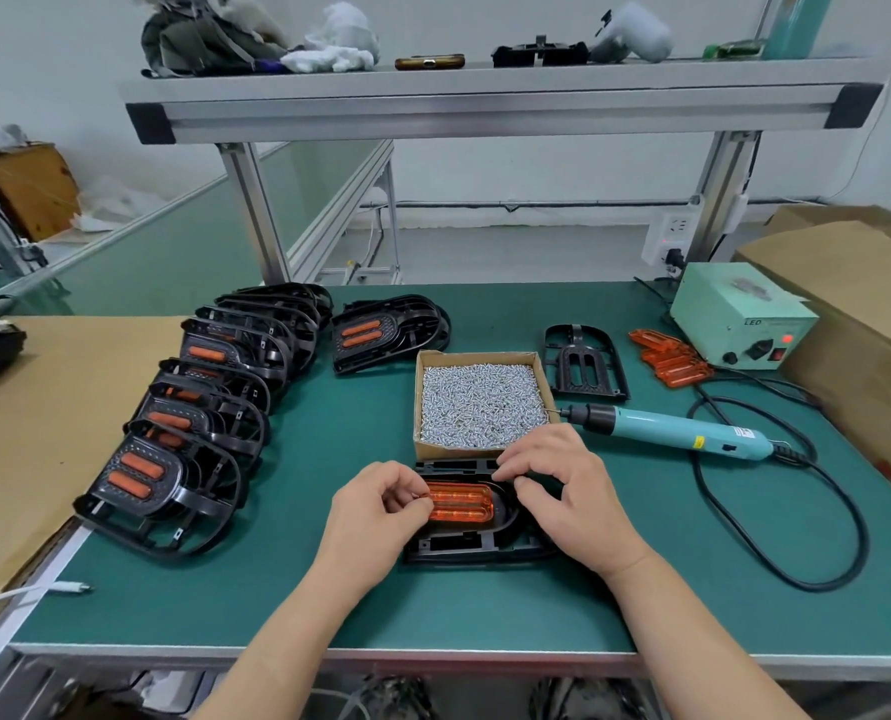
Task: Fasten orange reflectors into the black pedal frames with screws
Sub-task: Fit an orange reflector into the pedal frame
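Orange reflector (pixel 461 504) in the black frame (pixel 464 545), left hand (pixel 381 506) pinching its end, right hand (pixel 562 491) pinching the rim. Any nudge likely skews it.

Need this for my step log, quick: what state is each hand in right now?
Left hand: closed, pinching the orange reflector at its left end.
Right hand: fingers curled at the reflector's right end; whether it grips anything cannot be told.
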A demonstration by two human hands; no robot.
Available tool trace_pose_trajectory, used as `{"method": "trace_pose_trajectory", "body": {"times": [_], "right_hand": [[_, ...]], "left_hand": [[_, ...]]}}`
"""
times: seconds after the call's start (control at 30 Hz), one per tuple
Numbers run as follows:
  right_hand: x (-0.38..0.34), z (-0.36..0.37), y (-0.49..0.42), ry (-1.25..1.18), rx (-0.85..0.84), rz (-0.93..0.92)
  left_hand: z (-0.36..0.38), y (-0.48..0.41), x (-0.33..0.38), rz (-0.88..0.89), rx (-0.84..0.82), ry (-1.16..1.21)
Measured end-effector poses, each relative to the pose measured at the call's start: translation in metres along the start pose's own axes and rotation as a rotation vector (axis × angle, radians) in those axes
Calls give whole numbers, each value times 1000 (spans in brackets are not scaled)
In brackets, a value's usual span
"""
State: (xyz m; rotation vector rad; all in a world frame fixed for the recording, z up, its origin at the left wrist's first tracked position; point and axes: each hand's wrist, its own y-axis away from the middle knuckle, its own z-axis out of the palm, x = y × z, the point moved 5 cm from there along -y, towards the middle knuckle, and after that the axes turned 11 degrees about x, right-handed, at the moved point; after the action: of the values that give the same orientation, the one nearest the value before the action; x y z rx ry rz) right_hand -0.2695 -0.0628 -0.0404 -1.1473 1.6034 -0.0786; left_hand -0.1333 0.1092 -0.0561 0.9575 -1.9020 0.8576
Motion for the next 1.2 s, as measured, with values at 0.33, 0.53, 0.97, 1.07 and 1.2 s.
{"method": "trace_pose_trajectory", "body": {"times": [0.33, 0.53, 0.97, 1.07, 1.2], "right_hand": [[2, 5, 3, 12, -96, 33], [-3, 6, 2, 89, -127, -19], [-2, 8, 3, 150, -189, -51], [-3, 8, 2, 126, -170, -41], [-1, 7, 3, 120, -158, -33]], "left_hand": [[0, -3, 3, 69, -59, -150], [1, -2, 7, 109, -70, -261], [-2, -2, 10, 113, -15, -240], [-2, 2, 6, 91, 23, -171], [0, 9, 3, 103, 67, -158]]}}
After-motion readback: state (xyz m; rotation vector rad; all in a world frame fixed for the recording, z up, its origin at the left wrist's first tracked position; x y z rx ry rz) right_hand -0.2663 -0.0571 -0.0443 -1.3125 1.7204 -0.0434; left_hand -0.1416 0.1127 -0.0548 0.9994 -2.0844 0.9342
